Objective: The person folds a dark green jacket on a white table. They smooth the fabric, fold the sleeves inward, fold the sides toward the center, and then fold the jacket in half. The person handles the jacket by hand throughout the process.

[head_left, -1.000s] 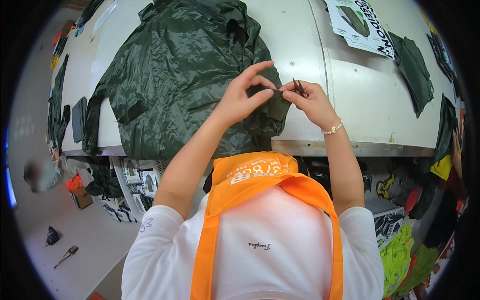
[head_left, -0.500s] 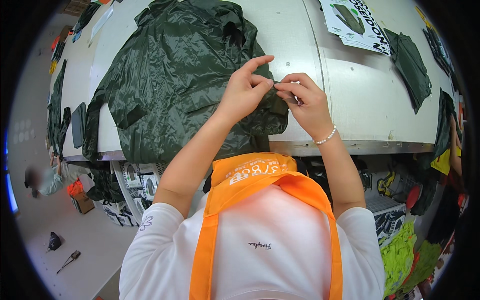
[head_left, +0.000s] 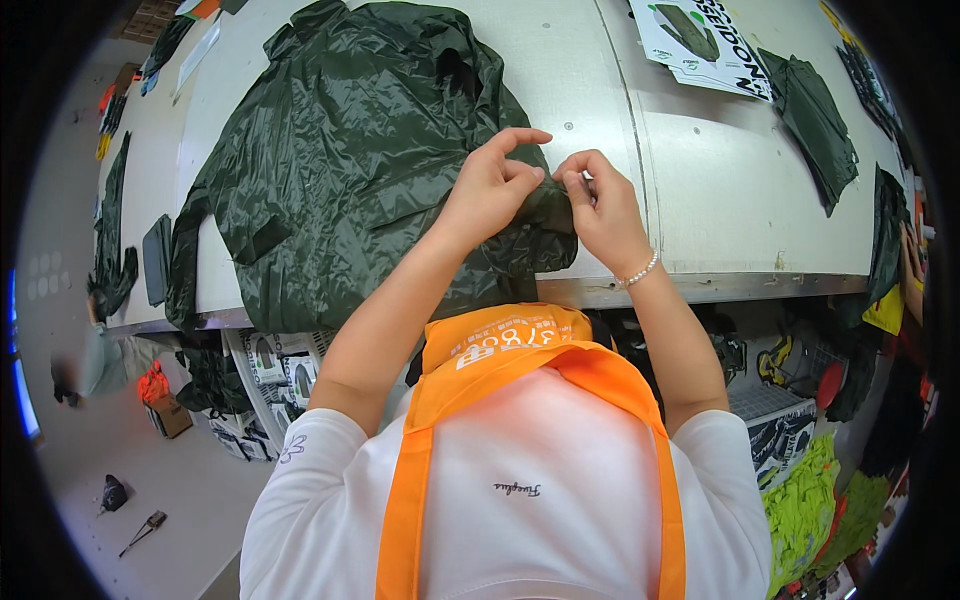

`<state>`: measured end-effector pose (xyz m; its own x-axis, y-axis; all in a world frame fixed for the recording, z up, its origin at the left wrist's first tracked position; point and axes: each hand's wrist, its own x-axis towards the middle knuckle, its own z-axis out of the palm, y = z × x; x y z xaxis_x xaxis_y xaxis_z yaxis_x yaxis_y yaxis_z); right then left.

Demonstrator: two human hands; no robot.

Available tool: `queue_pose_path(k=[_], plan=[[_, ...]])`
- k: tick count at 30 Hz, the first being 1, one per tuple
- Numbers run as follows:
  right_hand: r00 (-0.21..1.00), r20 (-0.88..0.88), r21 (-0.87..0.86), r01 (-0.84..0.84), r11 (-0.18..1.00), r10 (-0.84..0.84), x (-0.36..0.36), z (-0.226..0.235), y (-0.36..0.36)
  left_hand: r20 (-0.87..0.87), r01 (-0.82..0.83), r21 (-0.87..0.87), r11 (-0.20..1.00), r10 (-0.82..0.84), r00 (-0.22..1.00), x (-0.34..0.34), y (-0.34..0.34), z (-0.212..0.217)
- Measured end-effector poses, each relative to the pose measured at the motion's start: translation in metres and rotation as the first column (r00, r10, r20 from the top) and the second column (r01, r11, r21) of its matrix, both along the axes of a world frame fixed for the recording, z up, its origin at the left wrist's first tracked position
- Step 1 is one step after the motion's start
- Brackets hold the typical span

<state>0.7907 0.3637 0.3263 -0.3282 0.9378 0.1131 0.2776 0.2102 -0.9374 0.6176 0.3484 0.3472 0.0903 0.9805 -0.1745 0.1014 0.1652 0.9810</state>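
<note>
A shiny dark green jacket (head_left: 340,150) lies spread on the pale table, its right sleeve (head_left: 548,215) passing beneath my hands. Over that sleeve is my left hand (head_left: 492,185), index finger stretched out, thumb and other fingers pinched together; whatever is between them is too small to make out. Just to its right, a small gap away, my right hand (head_left: 608,210) has its fingers curled in a closed grip. A small dark metallic object (head_left: 588,184) shows partly between its fingers, mostly hidden.
Printed sheets (head_left: 700,45) and a folded dark green garment (head_left: 812,125) lie on the table's right. A small folded dark packet (head_left: 157,260) sits at the left near the metal table edge (head_left: 700,288). Bright yellow-green garments (head_left: 805,500) are piled below right. Another person (head_left: 100,360) is at far left.
My fingertips, nearly touching before, are now slightly apart. My right hand has turned and its fingers curl more. The person at far left has shifted.
</note>
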Motion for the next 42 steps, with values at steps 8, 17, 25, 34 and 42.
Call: queue_pose_path(k=[8,17,25,34,42], plan=[[0.997,0.06,0.002,0.046,0.999,-0.046,0.02,0.007,-0.001,0.093,-0.082,-0.054,0.995,0.086,0.992,-0.002,0.001,-0.001],[0.978,0.198,0.209,-0.112,0.971,0.07,0.019,0.018,-0.008,-0.006,-0.011,0.007,1.0,0.011,1.0,0.0,0.002,0.005],[0.966,0.242,0.246,-0.147,0.958,0.086,0.017,0.019,-0.003,-0.057,0.007,0.041,0.999,-0.004,0.998,0.001,0.001,0.005],[0.944,-0.198,-0.276,-0.313,0.909,0.265,0.041,-0.015,0.025,0.168,0.037,-0.052,0.998,-0.027,0.985,-0.013,0.007,0.006],[0.875,-0.325,0.024,0.387,0.922,-0.358,0.011,-0.013,0.051,0.667,0.153,-0.123,0.981,-0.032,0.745,0.02,-0.022,0.04]])
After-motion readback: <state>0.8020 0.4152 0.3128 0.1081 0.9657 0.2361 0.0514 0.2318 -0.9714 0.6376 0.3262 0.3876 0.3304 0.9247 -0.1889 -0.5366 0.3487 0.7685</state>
